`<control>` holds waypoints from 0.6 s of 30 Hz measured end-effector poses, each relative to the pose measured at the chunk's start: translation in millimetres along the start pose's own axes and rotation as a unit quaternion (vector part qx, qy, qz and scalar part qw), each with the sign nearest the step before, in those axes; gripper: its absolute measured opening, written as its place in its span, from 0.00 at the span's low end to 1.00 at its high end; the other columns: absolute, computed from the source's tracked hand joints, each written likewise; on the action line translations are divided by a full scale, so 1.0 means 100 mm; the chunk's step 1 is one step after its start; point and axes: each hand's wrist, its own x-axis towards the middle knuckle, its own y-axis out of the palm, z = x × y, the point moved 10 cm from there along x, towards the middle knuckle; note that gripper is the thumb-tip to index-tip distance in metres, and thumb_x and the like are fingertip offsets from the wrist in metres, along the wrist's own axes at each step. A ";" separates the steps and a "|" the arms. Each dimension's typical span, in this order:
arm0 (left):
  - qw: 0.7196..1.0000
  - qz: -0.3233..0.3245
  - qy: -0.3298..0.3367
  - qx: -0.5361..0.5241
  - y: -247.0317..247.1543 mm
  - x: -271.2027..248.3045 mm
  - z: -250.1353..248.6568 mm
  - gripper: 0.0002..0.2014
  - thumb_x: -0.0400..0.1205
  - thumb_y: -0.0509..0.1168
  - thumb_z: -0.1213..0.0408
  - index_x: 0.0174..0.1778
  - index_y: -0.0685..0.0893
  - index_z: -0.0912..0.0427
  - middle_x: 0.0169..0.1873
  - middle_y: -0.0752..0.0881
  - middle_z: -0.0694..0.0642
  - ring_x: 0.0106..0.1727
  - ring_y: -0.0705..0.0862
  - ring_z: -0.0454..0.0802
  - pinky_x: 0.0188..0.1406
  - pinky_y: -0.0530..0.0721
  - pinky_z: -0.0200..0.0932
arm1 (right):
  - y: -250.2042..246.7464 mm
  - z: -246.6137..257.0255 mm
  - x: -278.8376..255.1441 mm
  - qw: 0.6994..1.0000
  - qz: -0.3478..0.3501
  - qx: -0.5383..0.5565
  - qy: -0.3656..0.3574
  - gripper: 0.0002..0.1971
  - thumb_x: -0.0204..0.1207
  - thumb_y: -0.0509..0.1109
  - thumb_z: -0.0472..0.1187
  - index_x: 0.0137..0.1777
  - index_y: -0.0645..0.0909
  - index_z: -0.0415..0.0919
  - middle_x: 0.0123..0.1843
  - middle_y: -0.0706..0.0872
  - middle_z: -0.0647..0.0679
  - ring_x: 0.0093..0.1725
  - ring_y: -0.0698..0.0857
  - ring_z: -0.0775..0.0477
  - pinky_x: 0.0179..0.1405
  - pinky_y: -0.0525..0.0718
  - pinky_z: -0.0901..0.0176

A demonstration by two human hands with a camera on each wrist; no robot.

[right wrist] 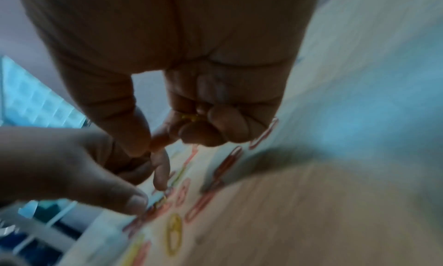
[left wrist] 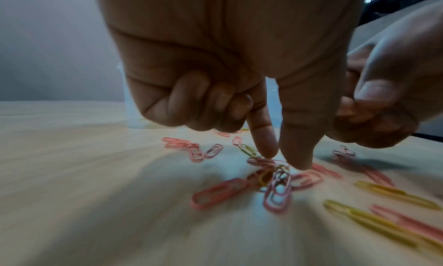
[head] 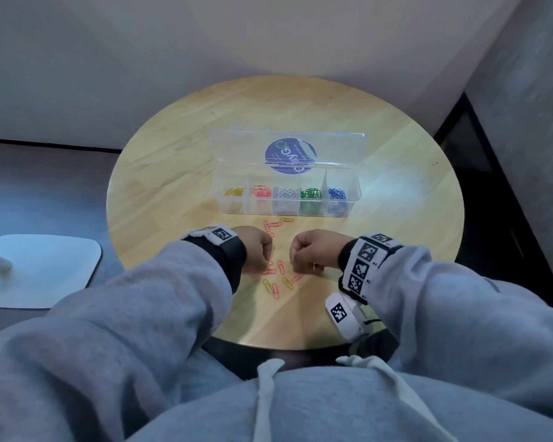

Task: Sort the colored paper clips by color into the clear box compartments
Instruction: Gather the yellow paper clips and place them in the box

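Left hand (head: 256, 247): index finger and thumb extended down onto a small tangle of pink and yellow clips (left wrist: 271, 175), other fingers curled in. The tips touch the tangle, but I can't tell if a clip is actually pinched yet.

Right hand (head: 313, 250): fingers curled, something yellow tucked between them in the right wrist view, probably yellow clips (right wrist: 189, 117) already gathered. Thumb and index tips are close together over the bench (head: 173, 173).

Loose clips (head: 278, 275), pink and yellow only, lie scattered on the bench between and just in front of both hands, long axes pointing every way. Left hand is the nearer one to the tangle.

Clear box (head: 288, 199) sits beyond the hands, lid open, long axis running left-right. Compartments left to right: yellow, pink/red, silver, green, blue. Yellow and pink slots are at the left end, so the carry goes forward and slightly left, which favours the left hand. Judgement: late stage, two colours left.
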 end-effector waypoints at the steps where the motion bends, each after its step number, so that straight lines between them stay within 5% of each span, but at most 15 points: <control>1: 1.000 0.003 0.003 0.009 0.01 0.00 -0.02 0.05 0.75 0.69 0.63 0.40 0.79 0.49 0.26 0.77 0.44 0.27 0.74 0.41 0.25 0.70 0.36 | 0.02 -0.01 -0.01 1.000 -0.003 -0.027 0.003 0.08 0.72 0.70 0.31 0.37 0.79 0.44 0.35 0.85 0.44 0.28 0.82 0.52 0.27 0.78 0.62; 5: 1.000 0.004 0.000 0.025 0.03 0.03 -0.03 0.10 0.77 0.69 0.60 0.34 0.75 0.50 0.26 0.76 0.44 0.26 0.73 0.41 0.24 0.68 0.36 | 0.05 0.04 -0.04 0.972 -0.047 -0.230 -0.019 0.05 0.69 0.72 0.39 0.36 0.80 0.49 0.35 0.83 0.54 0.39 0.82 0.52 0.41 0.83 0.58; 18: 1.000 0.004 0.000 0.015 0.08 0.07 0.00 0.13 0.76 0.69 0.62 0.29 0.72 0.52 0.26 0.75 0.45 0.26 0.71 0.42 0.25 0.67 0.36 | 0.27 0.24 -0.03 0.917 -0.047 -0.391 -0.067 0.08 0.72 0.73 0.45 0.44 0.76 0.45 0.38 0.77 0.53 0.43 0.76 0.47 0.30 0.69 0.61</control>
